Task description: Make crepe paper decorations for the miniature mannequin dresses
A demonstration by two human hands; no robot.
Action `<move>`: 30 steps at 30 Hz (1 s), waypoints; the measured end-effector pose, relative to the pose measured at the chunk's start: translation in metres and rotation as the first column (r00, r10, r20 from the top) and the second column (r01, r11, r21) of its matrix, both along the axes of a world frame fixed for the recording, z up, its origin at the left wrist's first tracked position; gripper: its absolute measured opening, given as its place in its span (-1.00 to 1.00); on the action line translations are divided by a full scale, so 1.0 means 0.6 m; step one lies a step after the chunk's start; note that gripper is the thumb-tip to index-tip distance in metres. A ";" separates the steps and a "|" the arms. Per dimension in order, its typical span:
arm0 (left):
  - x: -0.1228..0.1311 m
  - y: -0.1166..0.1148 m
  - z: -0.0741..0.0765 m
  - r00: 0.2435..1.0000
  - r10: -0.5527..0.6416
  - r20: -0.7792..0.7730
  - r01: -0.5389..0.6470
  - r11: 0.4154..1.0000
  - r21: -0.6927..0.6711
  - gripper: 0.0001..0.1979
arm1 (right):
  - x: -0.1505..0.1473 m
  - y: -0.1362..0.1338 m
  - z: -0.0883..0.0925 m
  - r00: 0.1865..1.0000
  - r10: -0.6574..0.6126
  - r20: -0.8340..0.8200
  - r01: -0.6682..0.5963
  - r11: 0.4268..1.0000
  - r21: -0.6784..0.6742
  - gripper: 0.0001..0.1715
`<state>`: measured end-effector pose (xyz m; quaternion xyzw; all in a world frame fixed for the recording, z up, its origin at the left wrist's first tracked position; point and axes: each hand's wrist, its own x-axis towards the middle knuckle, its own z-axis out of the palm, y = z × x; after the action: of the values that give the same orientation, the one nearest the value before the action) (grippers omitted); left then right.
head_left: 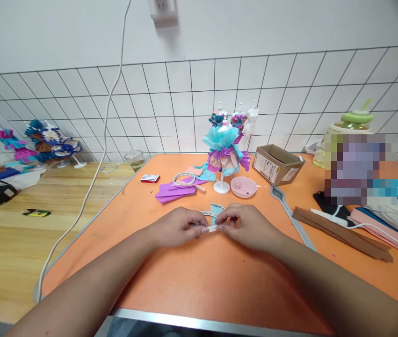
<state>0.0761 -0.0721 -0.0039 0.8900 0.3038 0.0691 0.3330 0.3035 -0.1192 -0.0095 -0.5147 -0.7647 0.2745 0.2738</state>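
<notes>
My left hand (179, 227) and my right hand (248, 227) meet at the middle of the orange table (191, 276), both pinching a small white strip (213, 228) between their fingertips. A light blue paper piece (216, 209) lies just behind the strip. Further back stands a small mannequin (222, 157) dressed in blue, purple and tan crepe paper on a white base. Purple paper sheets (176, 191) and a roll of white tape (184, 179) lie to its left, a pink bowl (243, 186) to its right.
A cardboard box (276, 164) sits back right, with brown, pink and blue paper strips (342, 231) along the right side. A white cable (90, 187) hangs over the wooden table on the left. More dressed mannequins (44, 142) stand at far left. A green-lidded jar (351, 124) is back right.
</notes>
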 end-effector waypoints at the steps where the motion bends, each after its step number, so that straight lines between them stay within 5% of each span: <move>1: 0.000 0.000 0.001 1.000 0.001 0.000 -0.001 1.000 -0.009 -0.73 | 0.000 0.000 0.001 1.000 0.003 0.004 -0.003 1.000 0.001 -0.81; 9: 0.013 0.001 -0.007 0.998 0.058 0.016 -0.060 0.980 0.192 -0.67 | -0.001 -0.008 0.008 0.997 0.037 0.070 -0.041 0.998 0.053 -0.74; 17: 0.016 -0.002 -0.005 0.999 0.029 0.019 -0.033 0.970 0.240 -0.65 | -0.009 -0.010 0.007 0.992 -0.011 0.129 -0.004 0.994 0.112 -0.70; 24: 0.002 0.011 0.007 0.989 -0.127 0.070 0.116 0.983 0.142 -0.60 | -0.002 -0.015 0.019 0.947 0.239 0.216 -0.297 0.907 0.300 -0.71; 30: 0.011 -0.003 0.013 0.970 -0.219 0.108 0.196 0.962 0.189 -0.60 | 0.001 -0.012 0.025 0.903 0.418 0.096 -0.426 0.845 0.323 -0.73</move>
<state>0.0824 -0.0739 0.0041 0.9367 0.1796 0.1174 0.2767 0.3041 -0.1263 0.0053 -0.2825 -0.8973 0.1876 0.2825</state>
